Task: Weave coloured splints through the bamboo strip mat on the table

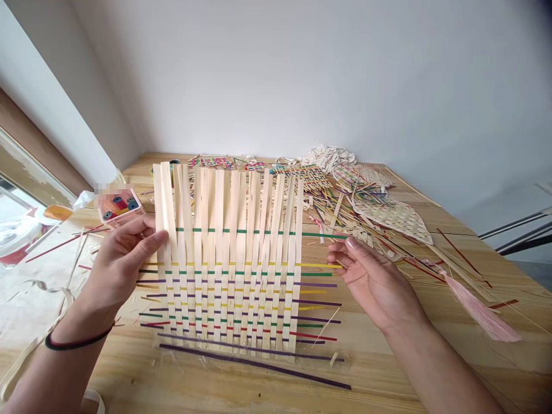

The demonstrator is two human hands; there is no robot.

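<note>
Upright pale wooden strips with thin coloured strips woven across them form a part-woven mat [233, 287], lying between my hands. My left hand [129, 253] pinches the mat's left edge between thumb and fingers; whether the green strip's left end is also in that pinch is hidden. At the right, my right hand [366, 276] holds the end of the green strip [319, 234] between thumb and index finger. That strip runs across the pale strips, with a gap above the topmost yellow row. A loose dark purple strip [254, 365] lies below the mat.
A pink box [123, 210] with spools stands at the back left. Behind the mat are heaped coloured strips [332, 213] and a white shredded pile [330, 156]. On the right lie a woven fan [397, 218] and a pink tassel [480, 307]. The wall is behind the wooden table [466, 368].
</note>
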